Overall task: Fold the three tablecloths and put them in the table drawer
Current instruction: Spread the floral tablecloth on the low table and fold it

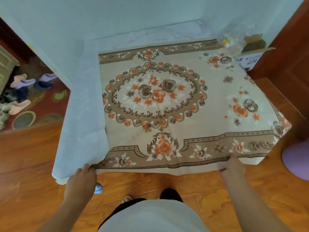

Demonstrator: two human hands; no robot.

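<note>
Head view, floral tablecloth [167,97] near edge pinched, left hand [82,178], right hand [232,166].

A white cardboard box [248,59] at the table's far right corner is showing dark printed characters. They are staying too blurred to read.

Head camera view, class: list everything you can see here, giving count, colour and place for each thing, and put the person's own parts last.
floral tablecloth: one, beige with orange and brown flowers, spread over the table top
pale cloth: one, light blue-white, under the floral one, hanging down on the left
cardboard box: one, white and brown, open, far right corner
slippers: several, pink, lilac and dark blue, on the red rug at left
purple round object: one, on the floor at right
floor: orange-brown wood
left hand: grips the floral tablecloth's near edge
right hand: grips the same edge, further right
</note>
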